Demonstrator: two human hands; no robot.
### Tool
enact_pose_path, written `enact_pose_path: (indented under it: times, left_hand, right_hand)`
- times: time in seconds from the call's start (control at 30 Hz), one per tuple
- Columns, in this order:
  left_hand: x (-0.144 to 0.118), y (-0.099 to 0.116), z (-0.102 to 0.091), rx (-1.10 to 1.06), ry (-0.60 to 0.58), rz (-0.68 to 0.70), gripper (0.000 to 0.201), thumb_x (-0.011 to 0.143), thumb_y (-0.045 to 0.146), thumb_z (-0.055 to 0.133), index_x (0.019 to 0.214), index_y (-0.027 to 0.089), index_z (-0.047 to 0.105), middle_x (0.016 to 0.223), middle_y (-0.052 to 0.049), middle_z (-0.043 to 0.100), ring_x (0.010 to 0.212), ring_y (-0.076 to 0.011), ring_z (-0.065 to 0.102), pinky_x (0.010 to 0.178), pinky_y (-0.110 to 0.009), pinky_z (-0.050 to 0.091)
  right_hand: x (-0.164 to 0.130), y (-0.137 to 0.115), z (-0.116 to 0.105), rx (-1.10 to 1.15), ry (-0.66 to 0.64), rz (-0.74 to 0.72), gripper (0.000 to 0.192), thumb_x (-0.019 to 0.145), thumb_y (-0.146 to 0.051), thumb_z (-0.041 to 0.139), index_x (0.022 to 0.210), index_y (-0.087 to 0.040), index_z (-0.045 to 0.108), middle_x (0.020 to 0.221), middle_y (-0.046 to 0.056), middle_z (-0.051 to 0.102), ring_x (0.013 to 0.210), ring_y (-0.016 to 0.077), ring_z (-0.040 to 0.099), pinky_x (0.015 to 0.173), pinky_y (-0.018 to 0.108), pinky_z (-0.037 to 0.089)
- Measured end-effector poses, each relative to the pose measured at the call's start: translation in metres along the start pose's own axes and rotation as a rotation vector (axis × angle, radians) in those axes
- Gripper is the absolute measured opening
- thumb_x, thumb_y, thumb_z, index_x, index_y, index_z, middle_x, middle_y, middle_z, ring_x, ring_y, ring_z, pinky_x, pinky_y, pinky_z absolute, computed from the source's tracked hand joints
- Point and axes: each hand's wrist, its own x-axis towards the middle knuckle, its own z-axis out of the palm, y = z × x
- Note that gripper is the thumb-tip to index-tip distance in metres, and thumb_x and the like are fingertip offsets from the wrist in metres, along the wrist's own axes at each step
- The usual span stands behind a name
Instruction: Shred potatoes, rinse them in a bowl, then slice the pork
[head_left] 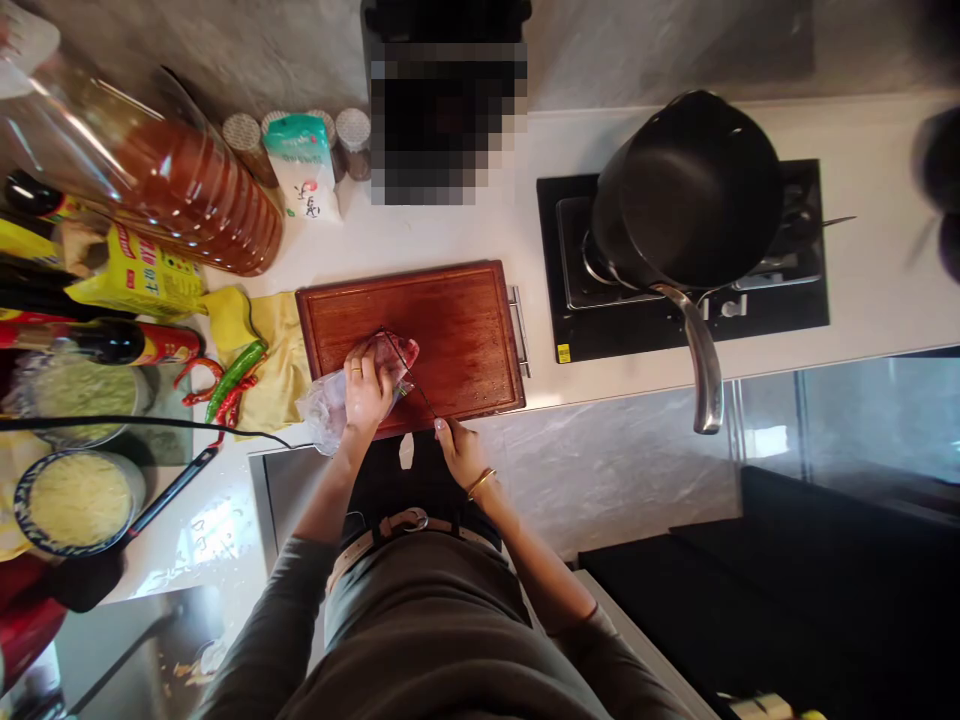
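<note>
A wooden cutting board lies on the counter in front of me. On its left front part rests a piece of raw red meat, partly inside a clear plastic bag. My left hand is closed over the meat and bag, pressing them onto the board. In my right hand, at the board's front edge, is the handle of a knife. Its dark blade shows nearly edge-on, lying across the meat just right of my left fingers. How deep it sits in the meat cannot be made out.
A black pot stands on the stove at right, its handle jutting forward. Left are red and green peppers, a yellow cloth, a bowl of pale shreds, bottles and a big oil jug. A sink lies front left.
</note>
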Motion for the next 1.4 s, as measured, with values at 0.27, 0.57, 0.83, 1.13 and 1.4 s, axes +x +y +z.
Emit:
enact_pose_path:
  times: [0.27, 0.57, 0.83, 1.13, 1.4]
  left_hand:
    - [-0.004, -0.003, 0.003, 0.154, -0.049, 0.039, 0.047, 0.083, 0.03, 0.045, 0.123, 0.005, 0.043, 0.132, -0.023, 0.043, 0.129, -0.0341, 0.034, 0.104, -0.051, 0.032]
    - [-0.002, 0.003, 0.018, 0.219, -0.004, -0.15, 0.032, 0.082, 0.029, 0.045, 0.102, 0.005, 0.051, 0.118, -0.028, 0.049, 0.12, -0.0365, 0.041, 0.098, -0.053, 0.036]
    - [0.0, -0.004, 0.021, 0.165, -0.032, -0.134, 0.028, 0.081, 0.028, 0.045, 0.098, 0.007, 0.051, 0.113, -0.025, 0.051, 0.12, -0.0358, 0.041, 0.101, -0.054, 0.032]
    - [0.0, -0.006, 0.028, 0.145, -0.026, -0.165, 0.025, 0.081, 0.03, 0.047, 0.094, 0.009, 0.051, 0.113, -0.025, 0.052, 0.119, -0.0357, 0.043, 0.099, -0.054, 0.034]
    - [0.001, -0.008, 0.028, 0.128, -0.047, -0.164, 0.026, 0.081, 0.03, 0.046, 0.095, 0.009, 0.05, 0.115, -0.025, 0.052, 0.12, -0.0358, 0.041, 0.1, -0.055, 0.033]
  right_hand:
    - [0.007, 0.007, -0.012, -0.047, -0.012, -0.012, 0.053, 0.093, -0.052, 0.019, 0.077, -0.021, 0.058, 0.067, 0.005, 0.066, 0.062, 0.0177, 0.062, 0.058, 0.026, 0.037]
    - [0.008, 0.007, -0.018, -0.185, -0.033, 0.083, 0.048, 0.094, -0.05, 0.025, 0.09, -0.023, 0.063, 0.072, 0.005, 0.069, 0.065, 0.0196, 0.064, 0.054, 0.027, 0.033]
    - [0.022, -0.009, -0.028, -0.242, -0.067, 0.125, 0.047, 0.094, -0.048, 0.029, 0.094, -0.019, 0.067, 0.086, 0.011, 0.071, 0.077, 0.0217, 0.066, 0.061, 0.027, 0.036]
    - [0.027, -0.018, -0.033, -0.309, -0.108, 0.158, 0.046, 0.094, -0.047, 0.031, 0.092, -0.019, 0.067, 0.082, 0.012, 0.071, 0.072, 0.0218, 0.066, 0.059, 0.027, 0.037]
    - [0.045, -0.03, -0.03, -0.333, -0.121, 0.139, 0.052, 0.093, -0.052, 0.028, 0.092, -0.018, 0.068, 0.081, 0.013, 0.071, 0.074, 0.0218, 0.066, 0.06, 0.028, 0.038]
